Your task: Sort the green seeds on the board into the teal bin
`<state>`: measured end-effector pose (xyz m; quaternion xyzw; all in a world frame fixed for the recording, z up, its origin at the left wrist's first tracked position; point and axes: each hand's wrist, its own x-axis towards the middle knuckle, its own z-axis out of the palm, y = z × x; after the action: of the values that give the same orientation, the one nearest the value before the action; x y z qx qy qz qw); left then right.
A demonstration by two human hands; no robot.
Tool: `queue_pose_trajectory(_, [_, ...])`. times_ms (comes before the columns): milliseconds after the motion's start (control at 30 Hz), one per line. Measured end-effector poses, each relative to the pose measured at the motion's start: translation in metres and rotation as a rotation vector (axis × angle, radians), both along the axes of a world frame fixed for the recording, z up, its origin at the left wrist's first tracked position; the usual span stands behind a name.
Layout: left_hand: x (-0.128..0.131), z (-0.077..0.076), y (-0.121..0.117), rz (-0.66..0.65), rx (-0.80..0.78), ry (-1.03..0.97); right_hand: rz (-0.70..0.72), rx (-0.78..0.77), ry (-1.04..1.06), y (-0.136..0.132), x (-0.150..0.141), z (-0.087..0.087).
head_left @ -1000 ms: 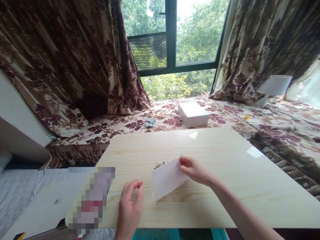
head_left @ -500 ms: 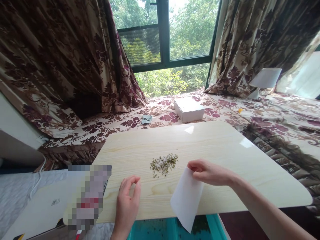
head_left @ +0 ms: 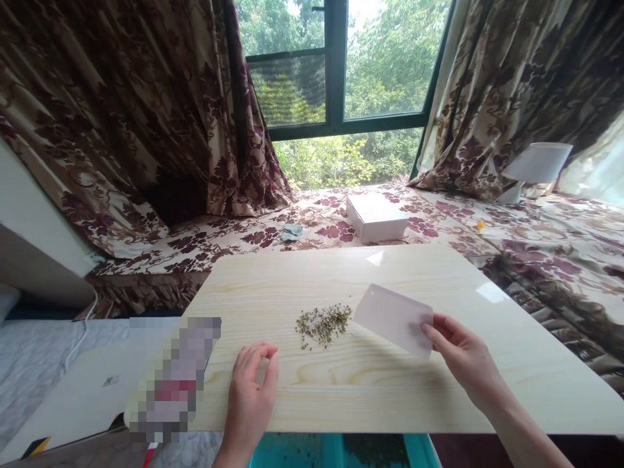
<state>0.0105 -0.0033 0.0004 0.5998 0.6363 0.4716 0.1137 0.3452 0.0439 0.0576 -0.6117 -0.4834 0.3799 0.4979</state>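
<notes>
- Here's the right hand (head_left: 458, 351), thumb and fingers clamped on the right end of a translucent white card (head_left: 392, 318), held tilted over the worktop (head_left: 370, 403).
- The left hand (head_left: 251, 390) is well apart from it, by the near edge toward the near left corner, fingers loosely curled, thumb standing off them, nothing visible in its grip.
- Between and beyond the hands, left of the worktop's middle, there's the loose pile (head_left: 324, 324) of greenish-brown grains mixed with white bits; the card's left end is just beside it.
- Below the near edge, a teal bin (head_left: 334, 452) shows two compartments: dark greenish bits in the right one, scattered specks in the left, the rest hidden.
- Over at the left edge, a pixelated object (head_left: 178, 383), too masked to name.
- Past the far edge, on the flowered cover (head_left: 234, 240), sits a closed white box (head_left: 377, 218), contents out of sight, with a grey-green cloth-like piece (head_left: 291, 232) to its left.
</notes>
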Motion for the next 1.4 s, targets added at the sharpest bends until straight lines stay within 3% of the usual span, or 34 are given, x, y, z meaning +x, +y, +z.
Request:
queue_pose_trajectory(300, [0.002,0.003,-0.002,-0.006,-0.012,-0.015,0.038,-0.02,0.008,0.003,-0.02,-0.004])
queue_pose_trajectory(500, [0.001,0.003,-0.002,-0.013,-0.01,-0.008,0.108,-0.021,-0.006,0.0,-0.017,0.001])
queue_pose_trajectory(767, [0.001,0.003,-0.001,-0.007,-0.001,0.012,-0.045,-0.024,0.036,0.004,-0.006,-0.004])
queue_pose_trajectory(1100, [0.002,0.002,0.0,-0.005,0.006,0.011,0.113,-0.091,0.094,-0.001,-0.02,-0.002])
queue_pose_trajectory(1400, [0.0,-0.001,-0.001,-0.027,0.019,0.019,0.049,-0.077,0.102,-0.007,-0.018,0.004])
